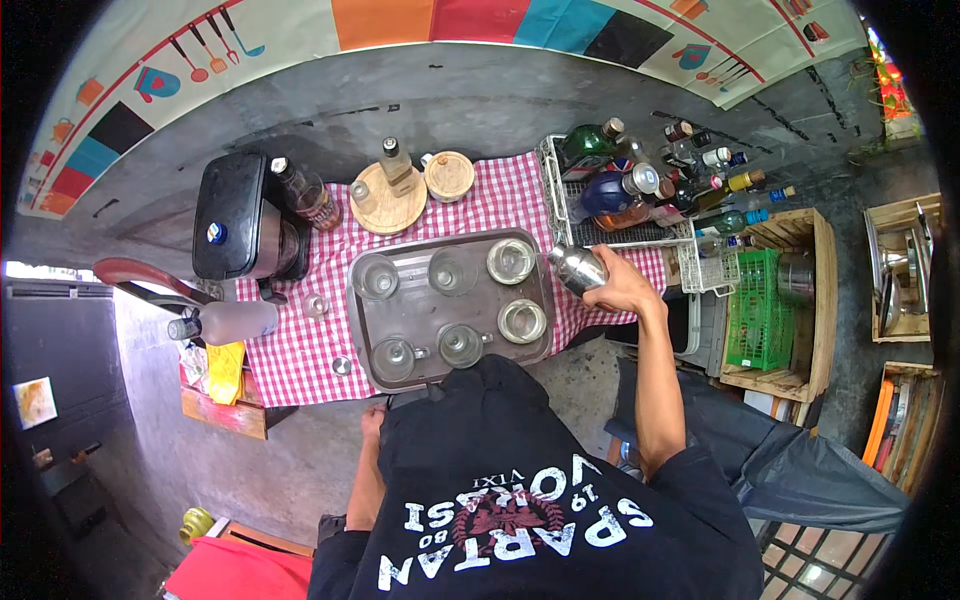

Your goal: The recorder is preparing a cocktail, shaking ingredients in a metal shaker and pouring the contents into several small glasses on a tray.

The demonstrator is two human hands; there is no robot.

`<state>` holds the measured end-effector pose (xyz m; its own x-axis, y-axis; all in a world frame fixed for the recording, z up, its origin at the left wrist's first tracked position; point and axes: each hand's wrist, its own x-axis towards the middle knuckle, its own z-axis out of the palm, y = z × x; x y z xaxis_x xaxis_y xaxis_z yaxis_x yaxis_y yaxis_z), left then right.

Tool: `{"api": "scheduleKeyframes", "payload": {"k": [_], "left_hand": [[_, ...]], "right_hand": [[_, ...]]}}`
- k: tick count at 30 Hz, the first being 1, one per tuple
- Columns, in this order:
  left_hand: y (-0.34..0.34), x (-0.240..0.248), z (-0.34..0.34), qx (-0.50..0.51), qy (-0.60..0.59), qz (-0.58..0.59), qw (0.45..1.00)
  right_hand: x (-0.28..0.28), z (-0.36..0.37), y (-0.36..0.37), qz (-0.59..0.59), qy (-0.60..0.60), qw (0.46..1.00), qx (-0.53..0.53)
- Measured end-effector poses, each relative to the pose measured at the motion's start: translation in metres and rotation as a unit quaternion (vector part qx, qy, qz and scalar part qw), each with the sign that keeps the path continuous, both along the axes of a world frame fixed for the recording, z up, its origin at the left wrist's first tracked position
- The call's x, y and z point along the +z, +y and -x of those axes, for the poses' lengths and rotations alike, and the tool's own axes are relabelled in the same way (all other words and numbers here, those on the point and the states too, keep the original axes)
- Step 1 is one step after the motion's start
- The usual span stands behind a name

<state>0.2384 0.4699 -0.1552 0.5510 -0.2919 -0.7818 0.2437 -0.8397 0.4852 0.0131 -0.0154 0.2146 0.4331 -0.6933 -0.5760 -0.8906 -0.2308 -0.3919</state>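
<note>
metal shaker, tilted, in grasp of the right hand, just beside the right edge of the brown tray. left hand well apart from the shaker, near the table's front edge; cannot tell whether clenched.

Contains one checked cloth, one brown tray, six glass vessels: three far, three near. Includes one metal shaker, one right hand, one left hand. Left: one small glass, one metal cup, one frosted bottle, one dark bottle, one black appliance. Far: one round board, one clear bottle, one wood-lidded mug. Right: three wooden crates; bottles, too crowded to count exactly.
</note>
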Motion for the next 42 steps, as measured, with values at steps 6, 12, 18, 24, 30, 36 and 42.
{"api": "scheduleKeyframes", "payload": {"k": [6,12,18,24,30,36,42], "left_hand": [[0.007,-0.010,0.001,0.022,0.010,0.050,0.998],[-0.004,0.005,0.000,0.031,0.030,0.038,0.998],[0.003,-0.011,-0.002,0.016,0.017,0.034,0.999],[0.018,-0.030,0.001,0.032,0.014,0.055,0.998],[-0.002,0.001,0.000,-0.021,-0.016,0.039,0.999],[-0.003,0.006,0.000,-0.026,-0.017,0.041,0.999],[-0.001,0.003,0.002,-0.005,-0.019,0.045,0.999]], "right_hand": [[0.004,-0.002,0.000,-0.006,-0.008,1.000,-0.002],[0.003,-0.001,-0.001,-0.003,-0.009,1.000,-0.005],[-0.001,0.001,-0.002,-0.007,-0.023,1.000,-0.006],[0.010,-0.006,0.000,-0.024,-0.021,0.999,-0.007],[0.005,-0.002,-0.001,0.002,-0.022,1.000,0.006],[0.005,0.000,-0.001,-0.005,-0.036,0.999,0.003],[0.010,-0.002,-0.001,-0.005,-0.027,1.000,0.004]]}}
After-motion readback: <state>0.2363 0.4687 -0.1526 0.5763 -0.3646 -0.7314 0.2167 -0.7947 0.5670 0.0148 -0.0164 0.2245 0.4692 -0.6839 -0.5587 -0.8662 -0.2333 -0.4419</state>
